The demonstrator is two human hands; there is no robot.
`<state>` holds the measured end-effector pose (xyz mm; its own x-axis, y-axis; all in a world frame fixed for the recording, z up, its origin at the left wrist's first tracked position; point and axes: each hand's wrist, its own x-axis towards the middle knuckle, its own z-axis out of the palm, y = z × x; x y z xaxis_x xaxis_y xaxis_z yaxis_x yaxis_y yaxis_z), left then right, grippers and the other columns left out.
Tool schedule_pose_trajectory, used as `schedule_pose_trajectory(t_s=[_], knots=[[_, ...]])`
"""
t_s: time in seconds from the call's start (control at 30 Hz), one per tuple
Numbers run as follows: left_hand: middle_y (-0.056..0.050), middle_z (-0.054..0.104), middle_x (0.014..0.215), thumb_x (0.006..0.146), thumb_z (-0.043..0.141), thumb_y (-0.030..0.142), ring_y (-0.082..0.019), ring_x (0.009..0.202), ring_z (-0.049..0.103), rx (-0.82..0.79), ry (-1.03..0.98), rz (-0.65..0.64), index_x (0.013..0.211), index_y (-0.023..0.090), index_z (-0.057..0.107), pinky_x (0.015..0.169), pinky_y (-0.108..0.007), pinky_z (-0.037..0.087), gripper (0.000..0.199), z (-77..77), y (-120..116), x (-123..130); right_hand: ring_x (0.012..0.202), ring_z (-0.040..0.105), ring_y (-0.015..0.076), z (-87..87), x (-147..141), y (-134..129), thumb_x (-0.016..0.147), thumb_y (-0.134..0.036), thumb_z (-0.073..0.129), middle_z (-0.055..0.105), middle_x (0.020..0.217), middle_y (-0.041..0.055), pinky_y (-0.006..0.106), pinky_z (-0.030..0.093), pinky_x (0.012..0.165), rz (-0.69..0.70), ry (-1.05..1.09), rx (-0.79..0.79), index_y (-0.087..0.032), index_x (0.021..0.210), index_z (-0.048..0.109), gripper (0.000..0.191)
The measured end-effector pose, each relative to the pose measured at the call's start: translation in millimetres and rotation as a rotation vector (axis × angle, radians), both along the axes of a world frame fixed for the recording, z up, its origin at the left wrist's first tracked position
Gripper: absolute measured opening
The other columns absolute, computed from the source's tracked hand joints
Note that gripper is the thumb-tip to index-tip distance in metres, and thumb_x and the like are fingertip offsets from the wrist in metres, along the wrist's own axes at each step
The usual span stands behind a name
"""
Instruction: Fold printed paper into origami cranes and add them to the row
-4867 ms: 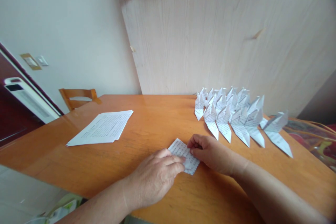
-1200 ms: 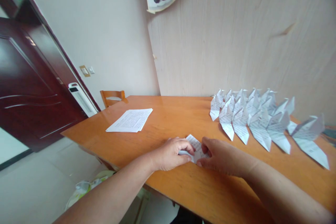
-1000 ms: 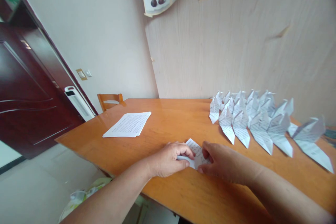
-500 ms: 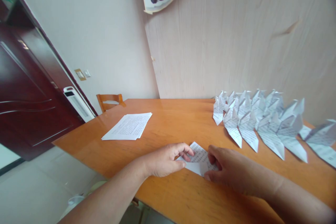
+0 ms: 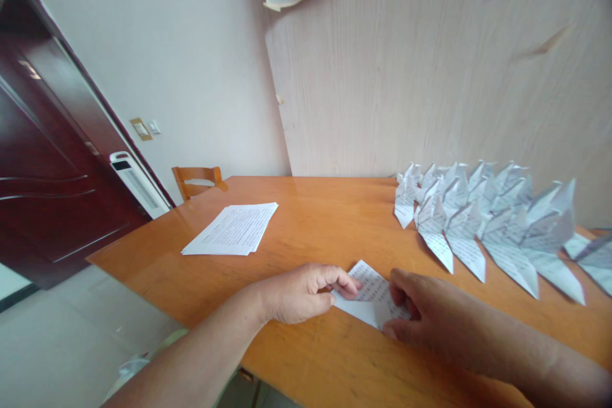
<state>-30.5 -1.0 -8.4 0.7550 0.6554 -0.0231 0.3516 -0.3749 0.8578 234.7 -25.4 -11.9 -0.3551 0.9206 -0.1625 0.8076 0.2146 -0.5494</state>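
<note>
A folded sheet of printed paper point(image 5: 368, 309) lies at the near edge of the table, its lower flap blank and its upper part covered in print. My left hand point(image 5: 306, 293) is at the paper's left corner, fingers curled over the printed side and thumb at the edge. At the other end, my right hand point(image 5: 421, 306) grips the right side between thumb and bent fingers, hiding that corner. Several folded paper pieces point(image 5: 466, 229) with pointed tips stand in rows to the right, beyond my right hand.
A stack of printed sheets point(image 5: 232, 229) rests on the left of the wooden table point(image 5: 315, 217). A wooden chair point(image 5: 196, 182) stands past the far left corner. The wall panel point(image 5: 382, 95) rises behind the table, and a dark red door point(image 5: 43, 191) is at far left.
The view has shifted slightly, so the standing paper pieces appear farther right. Both hands keep nearly the same pose on the folded paper, the right one appearing slightly farther right.
</note>
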Motion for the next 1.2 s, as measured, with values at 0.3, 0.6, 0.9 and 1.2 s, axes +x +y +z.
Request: schedule_pose_trajectory(t_s=[0.3,0.6,0.9,1.2], knots=[[-0.005,0.061,0.137,0.079,0.044,-0.008,-0.018,0.129,0.055,0.005,-0.037,-0.014,0.116,0.021,0.062,0.112,-0.040,0.040,0.051,-0.5,1,-3,0.067,0.061,0.0187,-1.5,2,-1,0.073,-0.035,0.071,0.068,0.077,0.0009,0.028,0.033,0.055,-0.017,-0.009,-0.022,-0.024,0.085,0.057,0.022],[-0.006,0.065,0.128,0.080,0.041,-0.008,-0.016,0.122,0.059,-0.006,-0.098,0.069,0.118,0.021,0.060,0.108,-0.038,0.044,0.051,-4.2,-2,-3,0.067,0.061,0.0182,-3.0,2,2,0.075,-0.034,0.070,0.068,0.077,0.0014,0.027,0.032,0.054,-0.002,-0.013,-0.027,-0.024,0.086,0.057,0.020],[-0.005,0.068,0.099,0.084,0.049,0.000,-0.017,0.094,0.061,0.665,-0.114,0.093,0.102,0.019,0.064,0.089,-0.034,0.049,0.030,-2.0,-17,11,0.068,0.058,0.0167,8.0,1,-2,0.075,-0.034,0.069,0.067,0.079,0.0000,0.027,0.031,0.055,0.026,0.018,-0.007,-0.023,0.086,0.059,0.018],[-0.007,0.065,0.097,0.084,0.052,0.008,-0.021,0.093,0.058,0.792,0.204,-0.192,0.111,0.017,0.064,0.087,-0.036,0.046,0.031,0.7,-29,26,0.069,0.055,0.0162,20.1,-2,-5,0.071,-0.035,0.073,0.066,0.081,0.0008,0.027,0.032,0.056,0.009,-0.006,0.003,-0.021,0.086,0.060,0.024]])
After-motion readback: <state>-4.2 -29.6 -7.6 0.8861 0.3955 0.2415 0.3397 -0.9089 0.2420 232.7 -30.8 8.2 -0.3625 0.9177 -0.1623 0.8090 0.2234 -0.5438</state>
